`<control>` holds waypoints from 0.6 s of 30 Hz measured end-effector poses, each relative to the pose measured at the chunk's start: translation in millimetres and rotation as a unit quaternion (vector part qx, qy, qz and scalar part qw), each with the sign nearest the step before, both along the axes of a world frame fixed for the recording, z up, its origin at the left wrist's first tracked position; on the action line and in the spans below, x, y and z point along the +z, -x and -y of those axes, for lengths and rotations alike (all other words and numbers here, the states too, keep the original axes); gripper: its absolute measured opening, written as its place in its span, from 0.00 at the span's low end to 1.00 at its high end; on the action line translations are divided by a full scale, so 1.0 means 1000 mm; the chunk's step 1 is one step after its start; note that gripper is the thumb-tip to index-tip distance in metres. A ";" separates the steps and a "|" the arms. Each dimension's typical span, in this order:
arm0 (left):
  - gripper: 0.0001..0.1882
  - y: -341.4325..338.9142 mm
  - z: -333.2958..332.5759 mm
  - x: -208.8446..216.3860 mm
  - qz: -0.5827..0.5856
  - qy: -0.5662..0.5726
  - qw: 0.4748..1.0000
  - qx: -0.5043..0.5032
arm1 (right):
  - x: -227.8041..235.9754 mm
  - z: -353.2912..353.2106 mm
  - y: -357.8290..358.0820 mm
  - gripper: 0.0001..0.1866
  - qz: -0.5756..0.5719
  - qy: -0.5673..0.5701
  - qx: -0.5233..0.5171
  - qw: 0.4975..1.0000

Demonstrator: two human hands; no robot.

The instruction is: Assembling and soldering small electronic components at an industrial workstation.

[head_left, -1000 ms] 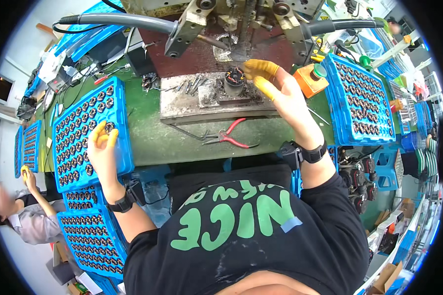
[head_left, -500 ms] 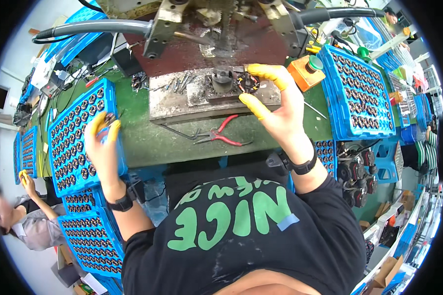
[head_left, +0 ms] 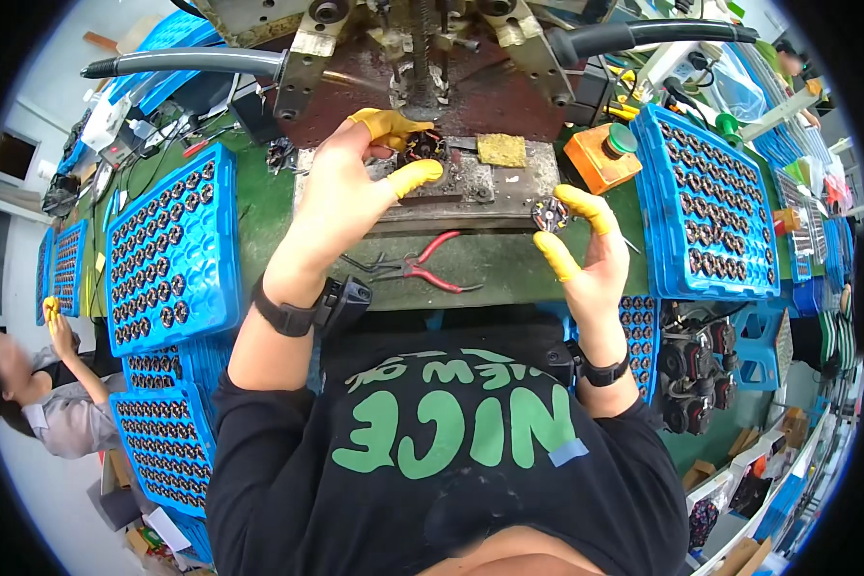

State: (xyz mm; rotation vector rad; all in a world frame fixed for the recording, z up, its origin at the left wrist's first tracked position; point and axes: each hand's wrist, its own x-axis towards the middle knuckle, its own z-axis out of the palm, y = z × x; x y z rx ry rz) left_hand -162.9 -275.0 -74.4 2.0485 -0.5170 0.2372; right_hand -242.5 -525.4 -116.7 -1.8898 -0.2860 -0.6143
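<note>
My left hand (head_left: pixel 350 187), with yellow finger covers, reaches over the metal fixture block (head_left: pixel 355 220) under the machine. Its fingers and thumb close around a small round wound stator (head_left: pixel 426 147) with dark and coppery parts, set at the fixture's middle. My right hand (head_left: pixel 595 252), also in yellow finger covers, pinches another round stator (head_left: pixel 549 215) by its rim, just off the block's right front edge. Red-handled pliers (head_left: pixel 422 266) lie on the green bench in front of the block.
Blue trays of stators stand at left (head_left: pixel 223 240) and right (head_left: pixel 658 192). An orange container (head_left: pixel 595 154) with a green lid and a yellow sponge-like pad (head_left: pixel 501 150) are near the block's right end. Machine arms (head_left: pixel 302 58) hang overhead. Another person (head_left: pixel 62 413) works far left.
My left hand has moved from the left tray to the fixture, bringing a stator. My right hand has drawn back from the fixture, nearer and to the right, with the other stator.
</note>
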 end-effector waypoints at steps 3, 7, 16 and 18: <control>0.24 -0.001 0.000 0.008 -0.014 -0.048 0.999 -0.009 | -0.003 0.003 0.000 0.25 -0.011 0.001 0.009 1.000; 0.25 -0.011 -0.001 0.015 -0.063 -0.104 0.992 -0.034 | -0.011 0.005 -0.004 0.25 -0.008 -0.014 0.019 1.000; 0.25 0.004 0.010 0.018 -0.021 -0.062 0.998 0.017 | -0.002 0.026 -0.016 0.25 0.041 0.058 -0.091 0.993; 0.27 0.005 0.007 0.006 0.026 -0.078 0.996 0.034 | -0.002 0.036 -0.025 0.25 0.090 0.117 -0.154 0.977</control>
